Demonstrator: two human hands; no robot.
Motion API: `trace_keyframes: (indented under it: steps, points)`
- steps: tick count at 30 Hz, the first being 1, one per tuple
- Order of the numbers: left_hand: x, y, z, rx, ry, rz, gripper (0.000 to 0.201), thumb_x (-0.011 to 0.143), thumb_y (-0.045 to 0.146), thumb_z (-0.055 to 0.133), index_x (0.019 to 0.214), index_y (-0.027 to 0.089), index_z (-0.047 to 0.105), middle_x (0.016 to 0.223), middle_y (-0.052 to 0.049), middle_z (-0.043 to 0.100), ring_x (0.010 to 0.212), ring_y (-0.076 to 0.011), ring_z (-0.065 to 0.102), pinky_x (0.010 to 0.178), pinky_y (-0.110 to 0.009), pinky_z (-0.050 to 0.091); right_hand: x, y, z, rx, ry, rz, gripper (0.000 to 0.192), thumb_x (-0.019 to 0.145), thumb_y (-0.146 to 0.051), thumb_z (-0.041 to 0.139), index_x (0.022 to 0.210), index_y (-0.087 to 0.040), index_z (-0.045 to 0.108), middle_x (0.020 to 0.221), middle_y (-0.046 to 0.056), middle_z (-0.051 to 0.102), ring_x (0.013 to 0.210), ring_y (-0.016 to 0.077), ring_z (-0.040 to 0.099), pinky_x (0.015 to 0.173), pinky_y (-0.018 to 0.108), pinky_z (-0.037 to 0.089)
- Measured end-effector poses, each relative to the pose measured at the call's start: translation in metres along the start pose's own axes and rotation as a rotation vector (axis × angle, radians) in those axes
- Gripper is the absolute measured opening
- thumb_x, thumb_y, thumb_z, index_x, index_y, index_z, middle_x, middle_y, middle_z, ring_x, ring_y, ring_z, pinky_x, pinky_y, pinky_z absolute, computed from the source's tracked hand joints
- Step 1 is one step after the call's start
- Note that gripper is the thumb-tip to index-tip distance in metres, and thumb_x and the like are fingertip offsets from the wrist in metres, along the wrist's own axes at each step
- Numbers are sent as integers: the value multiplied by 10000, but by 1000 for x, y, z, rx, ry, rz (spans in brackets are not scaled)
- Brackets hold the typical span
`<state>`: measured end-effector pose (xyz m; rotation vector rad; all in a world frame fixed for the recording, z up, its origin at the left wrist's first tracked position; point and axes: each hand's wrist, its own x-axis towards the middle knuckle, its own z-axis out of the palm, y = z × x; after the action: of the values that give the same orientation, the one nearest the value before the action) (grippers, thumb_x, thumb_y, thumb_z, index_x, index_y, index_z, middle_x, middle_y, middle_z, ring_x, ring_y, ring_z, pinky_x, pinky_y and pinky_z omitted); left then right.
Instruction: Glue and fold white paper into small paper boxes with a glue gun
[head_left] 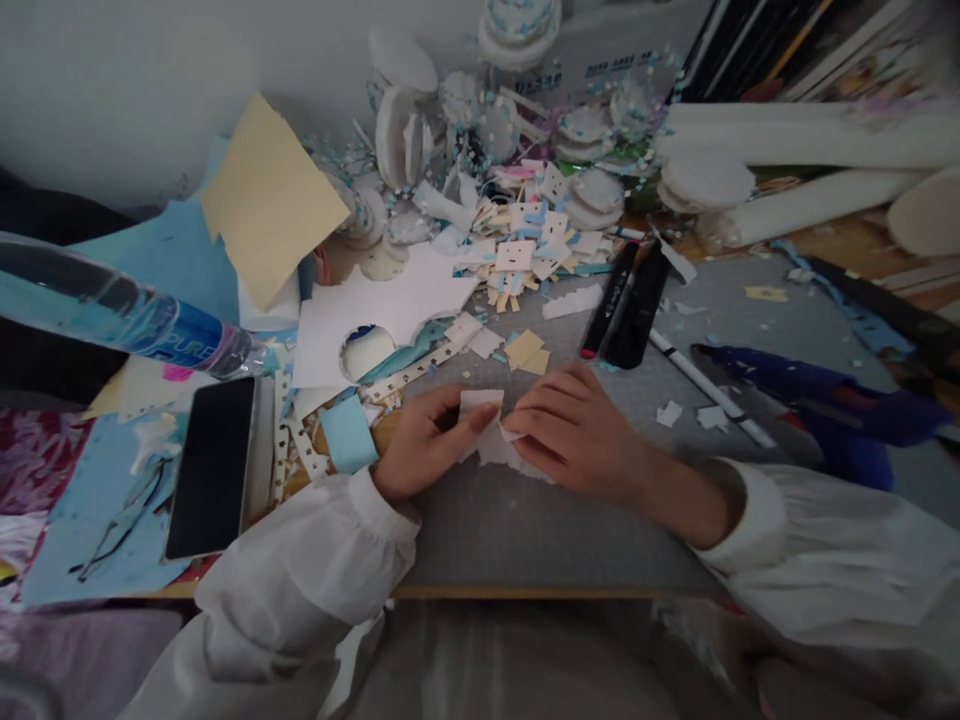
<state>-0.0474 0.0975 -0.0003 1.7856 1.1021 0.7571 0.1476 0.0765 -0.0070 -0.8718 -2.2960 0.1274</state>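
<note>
Paper (481,402), white and ragged along its lower edge, was found between the left hand (424,440) and the right hand (577,430), over the grey cutting mat (517,535) near the front edge of the counter (555,592). Whether its lower edge was touching the mat could not be determined. On the left, the upper part was pinched between thumb and bent fingers, with no gap left between them. On the right, the fingers were bunched and curled down over the opposite side, closed on a fold of the sheet; their tips were partly hidden. The material was judged very light, thin and limp, not slippery, but easily creased or torn. A flat pinch close to the edge, with both sides supported and little pull applied, was considered the soundest hold; the ragged margin was considered the weakest place. A blue paper square (349,433) was noted just beside the left hand, and yellow paper squares (527,352) were noted just beyond both hands. A black marker (611,300) was recorded beyond the right hand.
</note>
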Motion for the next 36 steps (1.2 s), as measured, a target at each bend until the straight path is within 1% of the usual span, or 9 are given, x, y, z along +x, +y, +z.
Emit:
trace_keyframes:
  steps: [4,6,9,14,17,22,25,31,36]
  points:
    - [-2,1,-1,-53,-33,0,253,860,379,586,779,155,671,632,-13,636,563,-126,556,481,-213,432,0,-1,-4,37,18,40,105,899,-157,514,819,-188,574,750,19,643,766,185,512,732,345,340]
    - [-3,1,-1,-79,-68,-2,238,859,371,590,842,156,690,688,-28,677,596,-135,591,503,-215,461,0,-1,-5,73,36,90,92,894,-162,516,823,-192,566,740,13,633,754,184,510,719,343,334]
    - [-4,-1,-1,-97,-106,-5,228,865,350,589,869,157,710,725,-40,707,612,-137,612,520,-215,479,-1,-2,-5,127,29,173,73,894,-212,516,828,-201,545,742,9,622,735,177,508,707,336,331]
    - [-4,-2,-2,-97,-92,9,227,864,345,593,919,165,720,766,-51,728,643,-150,626,547,-234,502,-2,-1,-2,266,3,306,126,876,-316,550,871,-192,533,765,13,611,733,172,528,693,321,351]
    - [-4,-1,-3,-101,-91,20,218,870,337,588,933,178,722,807,-55,740,691,-163,645,592,-250,524,-2,0,0,328,-10,329,135,867,-315,578,835,-189,542,729,0,596,710,157,528,683,304,355]
    - [-3,1,-1,-112,-83,3,211,854,349,607,907,183,727,846,-55,745,739,-178,658,632,-264,532,-2,2,4,284,-26,277,168,902,-282,536,760,-191,536,695,6,565,709,155,510,684,299,359]
    - [-2,0,0,-126,-69,-27,216,842,360,620,870,170,719,782,-47,729,700,-170,638,609,-259,518,-3,4,5,234,-17,215,203,923,-272,511,742,-188,554,689,8,576,701,153,513,694,312,354]
    - [-1,2,0,-158,-39,-78,261,848,403,606,773,161,670,632,-8,642,555,-124,544,474,-216,434,-4,3,0,46,28,-30,107,909,-194,531,842,-187,614,743,12,641,725,165,509,750,350,356]
    - [-1,4,0,-199,-23,-115,297,842,441,609,748,163,653,616,-4,624,526,-118,522,445,-213,400,-2,0,-3,-50,64,-120,74,887,-149,553,879,-199,607,741,1,643,742,160,516,753,342,372]
